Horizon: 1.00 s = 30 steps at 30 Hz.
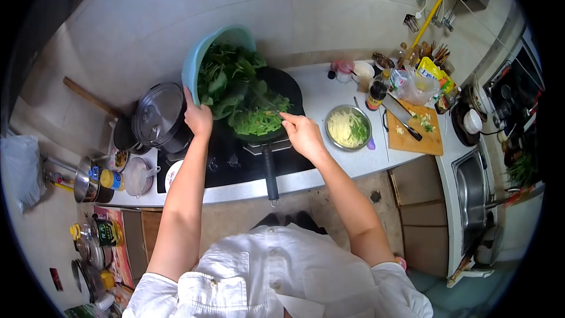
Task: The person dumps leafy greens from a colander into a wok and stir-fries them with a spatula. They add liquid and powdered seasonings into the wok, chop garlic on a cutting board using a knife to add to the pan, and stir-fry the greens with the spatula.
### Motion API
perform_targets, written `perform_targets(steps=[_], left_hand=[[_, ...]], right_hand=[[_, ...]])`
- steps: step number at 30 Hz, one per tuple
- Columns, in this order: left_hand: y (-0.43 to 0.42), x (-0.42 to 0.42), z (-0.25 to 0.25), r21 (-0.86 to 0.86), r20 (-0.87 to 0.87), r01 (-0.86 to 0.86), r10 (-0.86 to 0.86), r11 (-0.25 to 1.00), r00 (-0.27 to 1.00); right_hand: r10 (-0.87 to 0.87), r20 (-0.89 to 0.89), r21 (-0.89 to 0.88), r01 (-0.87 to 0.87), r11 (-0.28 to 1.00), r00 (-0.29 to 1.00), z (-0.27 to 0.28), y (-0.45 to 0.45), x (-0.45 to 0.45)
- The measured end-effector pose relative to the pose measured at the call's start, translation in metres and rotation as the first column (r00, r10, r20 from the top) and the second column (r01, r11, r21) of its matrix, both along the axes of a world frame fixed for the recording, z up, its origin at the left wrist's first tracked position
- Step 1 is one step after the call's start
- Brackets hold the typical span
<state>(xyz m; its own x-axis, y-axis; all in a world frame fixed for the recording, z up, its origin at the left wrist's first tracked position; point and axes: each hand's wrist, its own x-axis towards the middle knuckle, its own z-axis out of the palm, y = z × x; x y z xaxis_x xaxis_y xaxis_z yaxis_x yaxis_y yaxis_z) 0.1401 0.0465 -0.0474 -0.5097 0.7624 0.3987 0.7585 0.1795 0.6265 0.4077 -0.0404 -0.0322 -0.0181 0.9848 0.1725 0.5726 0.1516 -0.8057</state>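
In a kitchen with one white counter (318, 89), the left hand (198, 118) grips one blue basket (192, 69) beside one black pan (286, 86), and the right hand (304, 136) curls, its hold unclear.

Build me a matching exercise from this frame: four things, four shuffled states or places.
1. Blue basket
2. Knife
3. Metal bowl
4. Large pot

A. On the wooden board
B. Covered with a lid
C. Holding pale and green shreds
D. Tipped toward the pan, in the left hand

Pairs: 1-D, 2-A, 3-C, 4-B
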Motion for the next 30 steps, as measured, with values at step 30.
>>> perform_targets(steps=[30], left_hand=[[0.012,0.014,0.002,0.114,0.022,-0.006,0.004,0.993,1.0]], right_hand=[[0.037,0.397,-0.066,-0.012,0.998,0.917,0.087,-0.019,0.061]])
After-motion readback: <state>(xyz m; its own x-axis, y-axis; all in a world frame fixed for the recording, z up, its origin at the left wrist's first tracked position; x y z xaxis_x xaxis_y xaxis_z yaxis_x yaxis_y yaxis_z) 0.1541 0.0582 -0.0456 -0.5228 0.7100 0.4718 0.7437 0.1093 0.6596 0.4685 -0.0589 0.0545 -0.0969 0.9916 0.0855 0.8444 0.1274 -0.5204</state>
